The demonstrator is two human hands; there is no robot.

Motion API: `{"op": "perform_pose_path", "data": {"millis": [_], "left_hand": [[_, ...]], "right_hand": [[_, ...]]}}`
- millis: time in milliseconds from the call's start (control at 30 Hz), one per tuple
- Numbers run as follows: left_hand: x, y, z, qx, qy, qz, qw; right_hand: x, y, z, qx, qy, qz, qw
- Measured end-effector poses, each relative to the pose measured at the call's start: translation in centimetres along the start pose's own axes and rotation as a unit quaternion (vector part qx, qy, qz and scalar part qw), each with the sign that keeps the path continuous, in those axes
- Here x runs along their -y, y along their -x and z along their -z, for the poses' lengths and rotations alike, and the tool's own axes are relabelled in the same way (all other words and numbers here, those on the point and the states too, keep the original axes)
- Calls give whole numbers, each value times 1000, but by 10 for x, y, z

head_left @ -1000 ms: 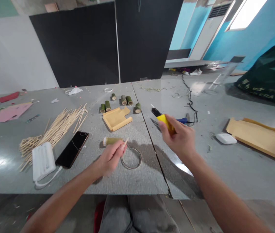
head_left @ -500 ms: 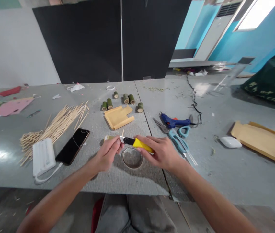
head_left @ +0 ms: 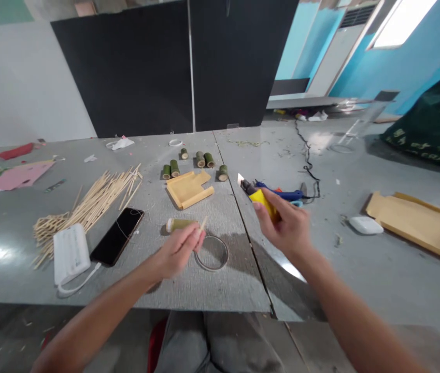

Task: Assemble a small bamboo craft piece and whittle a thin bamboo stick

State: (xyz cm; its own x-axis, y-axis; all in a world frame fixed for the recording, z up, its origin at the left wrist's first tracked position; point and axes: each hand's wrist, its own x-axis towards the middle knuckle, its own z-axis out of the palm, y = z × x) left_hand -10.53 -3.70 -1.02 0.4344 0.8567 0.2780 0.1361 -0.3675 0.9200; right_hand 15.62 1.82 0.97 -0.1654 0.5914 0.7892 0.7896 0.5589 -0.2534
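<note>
Yellow knife (head_left: 261, 201) is gripped in the right hand (head_left: 287, 228), fingers wrapped round the handle. The hand is lifted above the table (head_left: 212, 292), and the bare blade points up and to the left. The left hand (head_left: 179, 253) is lower and nearer the table. Its thumb and fingertips are pressed together, pinching a thin stick (head_left: 203, 224) whose pale end pokes up to the right. The two hands are well apart.

A ring (head_left: 212, 253) lies flat just right of the left hand, and a short green tube (head_left: 179, 224) lies on its side just beyond the knuckles. Behind the right hand is a blue glue gun (head_left: 284, 195), partly hidden. A black phone (head_left: 116, 235) and a white pack (head_left: 70, 252) lie to the left, beside a loose heap of skewers (head_left: 89, 204). Farther back are a folded tan card (head_left: 188, 189) and a scatter of green bamboo stubs (head_left: 196, 161). A white case (head_left: 365, 225) and cardboard (head_left: 417, 224) lie off to the right.
</note>
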Motion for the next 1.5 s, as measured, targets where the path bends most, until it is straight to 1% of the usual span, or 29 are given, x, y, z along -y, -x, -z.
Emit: {"op": "perform_pose_path", "data": {"millis": [33,100,133,167,233,300,367,633,833,900,1000,1033,1067,1100,1200,1267,1300,1367,1500], "left_hand": [[2,-1,1,-23,18,0,1000],[6,-4,5,-65,45,7,997],[7,-4,7,-78,42,13,996],[7,-4,9,-87,25,19,996],[6,-4,11,-95,-31,24,995],[4,-3,13,-100,-77,22,992],[3,-3,13,-105,-98,18,990],[6,-4,12,-90,-143,-7,986],[8,-5,11,-99,-155,-17,983],[6,-4,8,-87,-153,-24,984],[3,-3,4,-52,-140,-44,988],[2,-3,3,-49,-135,-42,989],[2,-3,3,-59,-132,-32,989],[2,-4,4,-74,-132,-21,988],[4,-5,7,-118,-144,-4,983],[6,-6,9,-129,-153,-9,980],[7,-6,9,-129,-157,-12,979],[8,-6,9,-125,-166,-17,978],[9,-5,8,-117,-179,-19,977]], "right_hand": [[3,1,1,18,-34,13,999],[13,3,0,89,-96,68,989],[19,5,-1,124,-116,97,981],[23,6,-2,151,-130,121,972],[29,8,-3,176,-139,149,963],[30,9,-4,182,-135,155,961],[29,9,-3,185,-126,154,962],[30,10,-3,200,-93,157,963],[31,13,-8,195,-56,149,968],[24,10,-9,163,-18,108,980],[9,3,-7,52,44,9,998],[5,2,-5,18,49,-3,999],[3,1,-4,15,37,6,999],[4,2,-3,21,15,21,999],[15,7,-2,102,-50,105,988],[24,10,-3,145,-68,150,976],[28,11,-3,153,-69,162,972],[32,11,-4,160,-67,172,970],[31,11,-5,173,-61,168,969]]}}
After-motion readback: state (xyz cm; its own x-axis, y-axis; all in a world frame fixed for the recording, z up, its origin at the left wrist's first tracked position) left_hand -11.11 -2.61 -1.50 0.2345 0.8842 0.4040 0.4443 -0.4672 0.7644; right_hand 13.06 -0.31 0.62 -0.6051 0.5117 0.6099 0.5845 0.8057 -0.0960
